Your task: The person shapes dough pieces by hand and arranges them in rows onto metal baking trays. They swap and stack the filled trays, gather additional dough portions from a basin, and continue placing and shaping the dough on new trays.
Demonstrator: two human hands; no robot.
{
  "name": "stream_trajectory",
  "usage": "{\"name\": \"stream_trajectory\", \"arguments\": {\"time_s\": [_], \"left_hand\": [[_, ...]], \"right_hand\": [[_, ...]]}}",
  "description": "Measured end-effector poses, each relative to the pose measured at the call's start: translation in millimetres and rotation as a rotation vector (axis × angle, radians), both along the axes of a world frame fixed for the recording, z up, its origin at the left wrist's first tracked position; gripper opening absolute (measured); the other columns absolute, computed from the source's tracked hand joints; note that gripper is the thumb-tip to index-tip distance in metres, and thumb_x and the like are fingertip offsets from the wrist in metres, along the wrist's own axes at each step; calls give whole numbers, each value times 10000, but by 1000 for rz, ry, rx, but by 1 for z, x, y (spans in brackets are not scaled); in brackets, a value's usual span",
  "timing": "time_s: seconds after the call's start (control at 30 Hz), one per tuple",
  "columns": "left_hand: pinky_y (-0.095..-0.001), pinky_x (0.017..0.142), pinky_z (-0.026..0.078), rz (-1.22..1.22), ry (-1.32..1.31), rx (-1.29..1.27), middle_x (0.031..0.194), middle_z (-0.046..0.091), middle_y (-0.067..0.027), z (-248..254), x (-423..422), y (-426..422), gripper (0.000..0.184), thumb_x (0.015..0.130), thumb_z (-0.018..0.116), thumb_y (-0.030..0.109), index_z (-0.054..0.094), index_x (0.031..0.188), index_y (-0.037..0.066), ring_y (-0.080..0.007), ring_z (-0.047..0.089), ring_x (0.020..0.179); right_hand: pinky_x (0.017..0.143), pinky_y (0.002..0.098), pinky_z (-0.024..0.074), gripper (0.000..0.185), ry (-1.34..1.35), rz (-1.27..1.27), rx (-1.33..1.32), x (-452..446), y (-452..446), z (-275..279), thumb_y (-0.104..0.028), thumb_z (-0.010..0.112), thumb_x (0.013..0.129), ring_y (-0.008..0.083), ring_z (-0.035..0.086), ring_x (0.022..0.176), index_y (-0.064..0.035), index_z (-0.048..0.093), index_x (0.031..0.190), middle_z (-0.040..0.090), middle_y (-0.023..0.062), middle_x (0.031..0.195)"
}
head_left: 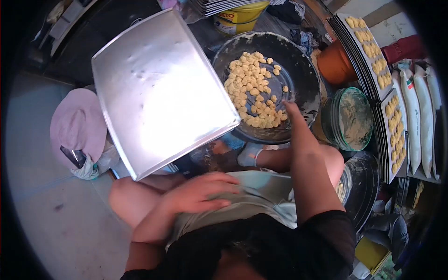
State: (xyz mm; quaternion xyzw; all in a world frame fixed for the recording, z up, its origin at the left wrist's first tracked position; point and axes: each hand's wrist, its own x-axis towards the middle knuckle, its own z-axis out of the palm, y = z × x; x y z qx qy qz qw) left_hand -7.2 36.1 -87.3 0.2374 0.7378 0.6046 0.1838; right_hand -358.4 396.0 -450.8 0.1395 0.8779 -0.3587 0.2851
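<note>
My left hand [205,190] hovers over or rests on my lap, slightly blurred, its fingers stretched out and holding nothing. My right hand [291,108] reaches into the right side of a wide black basin [303,60]; its fingers are foreshortened and mostly hidden. Many small pale-yellow dough pieces [249,84] lie in the basin, heaped to the left and front, with a few loose ones near my right hand. A bare metal baking tray [163,88] stands tilted left of the basin, overlapping its rim, with no hand on it.
Stacked trays with rows of dough pieces [394,135] stand at the right, beside white sacks [410,116]. A green-rimmed round container [354,119] and an orange pot [336,63] are right of the basin. A yellow bucket [240,18] stands behind; a pink hat [78,123] lies left.
</note>
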Motion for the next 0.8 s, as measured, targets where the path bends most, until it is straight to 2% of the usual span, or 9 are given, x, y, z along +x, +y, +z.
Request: {"name": "stream_trajectory", "arguments": {"time_s": [0.1,0.2,0.23,0.37,0.47,0.5,0.57,0.67,0.8], "left_hand": [[-419,1034,410,187,-144,-139,1315,535,-157,-124,-34,87,321,917,648,242,623,1175,53,-342,501,1240],[-477,1084,351,340,-26,-510,1344,505,-149,-213,-81,113,353,885,670,268,626,1174,71,-354,436,1308],[-494,1094,334,443,67,-619,1346,501,-154,-236,-100,113,357,875,673,273,629,1169,74,-363,424,1317],[-525,1120,285,641,156,-880,1349,493,-173,-278,-150,91,365,871,659,297,633,1159,74,-376,409,1325],[-506,1117,284,587,203,-918,1299,540,-134,-281,-155,80,353,876,644,300,637,1155,84,-332,432,1312],[-499,1113,289,544,210,-914,1288,551,-119,-282,-154,77,342,876,642,297,640,1150,91,-316,438,1309],[-472,1103,295,514,252,-896,1253,582,-57,-287,-150,73,292,875,634,277,656,1120,120,-257,459,1297],[-468,1110,285,499,249,-897,1252,584,-40,-283,-152,72,270,870,636,268,664,1101,131,-243,468,1288],[-470,1110,283,497,190,-894,1304,555,-46,-281,-153,74,299,858,652,261,650,1128,132,-242,460,1293]], "right_hand": [[1023,480,424,941,145,-136,294,23,3,-46,-622,726,730,432,516,1239,-50,440,1421,494,236,1400],[1070,496,373,1038,-69,-330,-82,38,-60,-63,-651,744,687,395,417,1334,-57,386,1459,461,244,1413],[1059,486,381,1034,-40,-17,303,38,-90,-42,-639,751,687,382,411,1340,-60,385,1463,457,229,1421],[782,372,536,698,-596,650,-253,-51,-107,58,-555,671,823,235,650,915,-110,538,1344,654,150,1065],[691,321,506,321,109,168,-183,-150,-108,34,-332,668,828,151,634,800,-67,730,998,696,81,930],[750,338,514,351,202,235,-148,-168,-111,0,-350,681,828,168,655,880,-64,730,1025,712,100,950],[986,408,440,617,161,-391,-221,-241,-119,-55,-547,683,806,300,584,1182,-77,674,1206,632,195,1248],[1153,447,221,912,106,150,93,-246,-197,-47,-783,590,712,364,422,1342,-101,602,1317,523,204,1395],[909,412,503,942,138,628,-227,-153,-272,-30,-695,767,605,324,658,1032,64,645,1150,670,234,1115]]}}
